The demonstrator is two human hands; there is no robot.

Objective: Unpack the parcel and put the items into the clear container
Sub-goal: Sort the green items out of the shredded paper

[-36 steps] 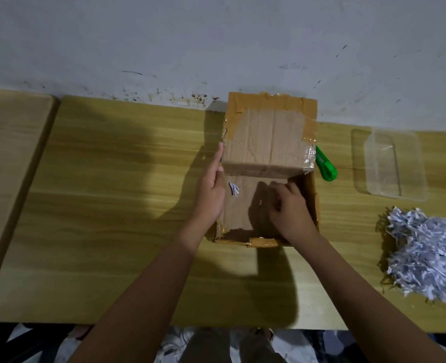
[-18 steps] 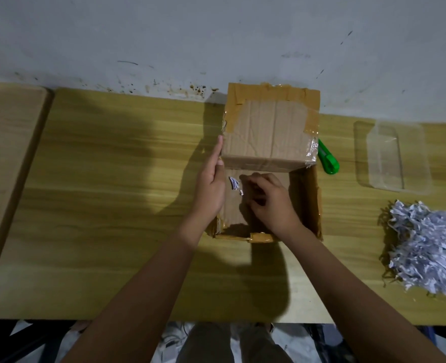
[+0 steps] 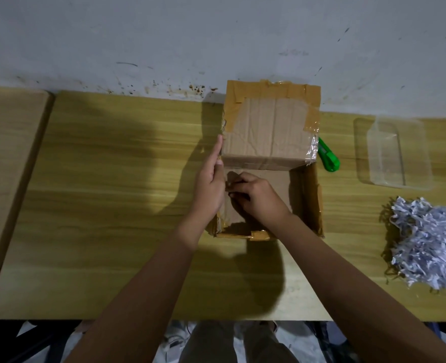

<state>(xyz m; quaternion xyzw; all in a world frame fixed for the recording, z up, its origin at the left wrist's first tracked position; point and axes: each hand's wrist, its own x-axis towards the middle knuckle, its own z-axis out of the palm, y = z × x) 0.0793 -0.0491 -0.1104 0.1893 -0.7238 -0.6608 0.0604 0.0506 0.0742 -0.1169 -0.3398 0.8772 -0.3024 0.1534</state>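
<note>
Two bare hands work at the open brown cardboard parcel (image 3: pixel 269 163): left hand (image 3: pixel 210 187) flat against its left wall, right hand (image 3: pixel 253 196) inside, fingers pinched together on something unseen. Clear plastic container (image 3: pixel 392 153) sits right of the parcel; a small pinched item could slip.

the right hand (image 3: pixel 256 199) reaches into the cardboard box (image 3: pixel 270 142), its fingertips curled at the left inner wall; whether they pinch anything is too dark to tell. the raised flap (image 3: pixel 269 127) hides the box's far interior. the shredded paper pile (image 3: pixel 431 244) and a second table (image 3: pixel 4 166) run off the picture's edges.
</note>
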